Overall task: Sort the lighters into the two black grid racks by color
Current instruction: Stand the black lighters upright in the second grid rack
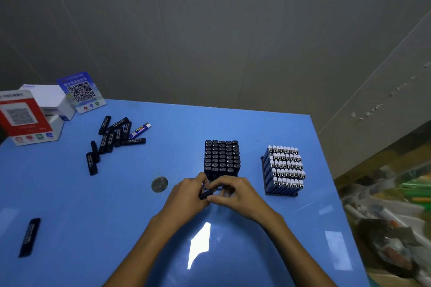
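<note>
I see both hands meeting at the near edge of the rack of black lighters [221, 157]; the left hand [189, 196] and the right hand [235, 191] pinch together one black lighter [205, 194], which lies almost flat between the fingertips, just in front of the rack; the hands hide the front row of this rack, so I cannot tell which slots are free there; to the right, a little apart, stands the second rack [283, 171], filled with blue lighters with white tops; on the far left of the blue table [256, 128] lies a loose pile of black lighters [112, 138], with one blue lighter [140, 130] at its right edge; a single black lighter [29, 237] lies alone near the left edge; a round grey disc [159, 184] sits just left of the left hand; behind the pile stand QR code signs [81, 92] and white boxes [50, 100].
</note>
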Demonstrator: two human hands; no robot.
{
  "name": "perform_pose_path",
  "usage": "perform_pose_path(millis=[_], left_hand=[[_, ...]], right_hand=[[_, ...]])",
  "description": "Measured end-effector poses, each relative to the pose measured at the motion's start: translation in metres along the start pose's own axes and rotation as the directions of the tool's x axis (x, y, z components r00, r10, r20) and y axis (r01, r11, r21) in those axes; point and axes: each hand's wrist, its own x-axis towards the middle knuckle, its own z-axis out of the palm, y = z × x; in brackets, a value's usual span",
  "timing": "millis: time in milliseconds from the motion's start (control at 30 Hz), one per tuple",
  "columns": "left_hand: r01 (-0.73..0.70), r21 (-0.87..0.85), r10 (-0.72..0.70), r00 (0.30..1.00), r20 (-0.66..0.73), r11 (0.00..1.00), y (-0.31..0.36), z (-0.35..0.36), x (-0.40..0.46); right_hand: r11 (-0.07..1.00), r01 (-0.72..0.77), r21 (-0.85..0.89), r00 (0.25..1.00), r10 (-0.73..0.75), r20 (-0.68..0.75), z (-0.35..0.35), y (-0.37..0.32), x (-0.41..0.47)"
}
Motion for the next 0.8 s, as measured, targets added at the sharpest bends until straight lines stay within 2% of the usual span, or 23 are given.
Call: perform_pose_path(millis=[200,433,600,800], left_hand=[[-0.017,0.007,0.017,1.0,0.01,1.0,0.007,0.001,-0.002],[-0.027,0.194,0.028,1.0,-0.001,0.981,0.0,-0.011,-0.006],[-0.026,0.35,0.041,0.999,-0.035,0.936,-0.005,-0.019,-0.007],[-0.032,0.355,0.044,0.999,-0.026,0.934,-0.006,-0.02,-0.008]], right_hand=[[0.999,-0.04,0.001,0.999,0.04,0.028,0.002,0.002,-0.005],[0.931,-0.173,0.321,0.972,0.215,-0.1,-0.018,0.009,-0.014],[0.806,-0.227,0.546,0.925,0.354,-0.137,-0.027,0.017,-0.02],[0.675,-0.277,0.684,0.901,0.431,-0.061,-0.026,0.02,-0.022]])
